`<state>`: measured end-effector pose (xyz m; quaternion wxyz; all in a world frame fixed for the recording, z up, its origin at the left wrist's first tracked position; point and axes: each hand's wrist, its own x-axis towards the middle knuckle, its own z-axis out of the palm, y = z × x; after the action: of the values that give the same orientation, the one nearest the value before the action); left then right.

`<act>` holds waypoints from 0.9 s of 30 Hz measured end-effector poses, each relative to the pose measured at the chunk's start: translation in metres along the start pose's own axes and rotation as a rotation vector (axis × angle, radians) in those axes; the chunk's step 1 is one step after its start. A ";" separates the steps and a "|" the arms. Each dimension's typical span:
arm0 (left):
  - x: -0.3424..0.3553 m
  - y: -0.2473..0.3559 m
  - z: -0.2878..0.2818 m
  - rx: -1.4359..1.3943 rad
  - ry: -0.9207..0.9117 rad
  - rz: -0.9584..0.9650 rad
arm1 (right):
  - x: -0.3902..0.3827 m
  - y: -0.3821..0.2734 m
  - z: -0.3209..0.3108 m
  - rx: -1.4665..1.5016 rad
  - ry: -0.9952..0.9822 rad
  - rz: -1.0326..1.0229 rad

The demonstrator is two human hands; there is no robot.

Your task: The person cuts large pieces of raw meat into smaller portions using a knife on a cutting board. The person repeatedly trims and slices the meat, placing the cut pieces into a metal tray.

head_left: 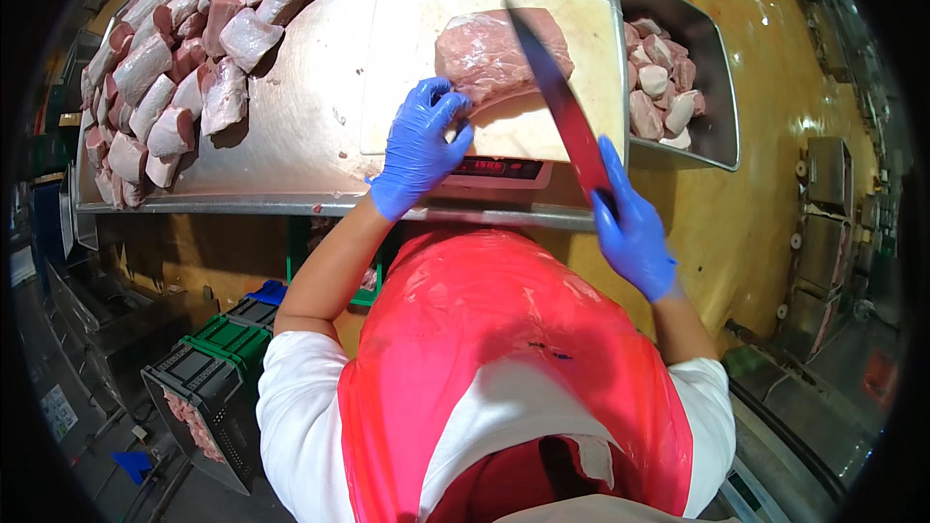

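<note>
A slab of raw pink meat (494, 50) lies on the white cutting board (407, 29), and a pale strip runs along its near edge. My left hand (418, 145), in a blue glove, has its fingers curled and closed on the slab's near left corner. In my right hand (635, 232), also gloved in blue, is the handle of a long knife (562, 102). Its blade points away and to the left, slanting over the right end of the slab. Whether the edge touches the meat I cannot tell. A scale with a lit red display (499, 169) shows below the board's near edge.
Many thick meat pieces (155, 73) are heaped on the left of the steel table (315, 111). To the right of the board stands a deep steel tray (728, 126) holding smaller meat chunks (659, 77). Plastic crates (228, 344) are at the lower left, one containing meat.
</note>
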<state>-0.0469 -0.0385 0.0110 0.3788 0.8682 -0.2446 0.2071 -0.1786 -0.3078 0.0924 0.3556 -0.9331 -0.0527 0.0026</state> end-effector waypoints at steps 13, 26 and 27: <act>0.018 -0.057 -0.017 -0.339 -0.170 -0.108 | 0.001 -0.035 0.038 -0.462 -0.331 0.063; 0.027 -0.076 -0.026 -0.331 -0.388 0.216 | 0.087 -0.095 0.100 -0.169 0.176 -0.023; 0.028 -0.075 -0.025 -0.348 -0.400 0.220 | 0.116 -0.089 0.115 -0.239 0.152 0.014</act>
<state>0.0150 0.0178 0.0002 0.4415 0.7820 -0.4392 0.0266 -0.0765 -0.1537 0.0693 0.2447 -0.9667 -0.0192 -0.0721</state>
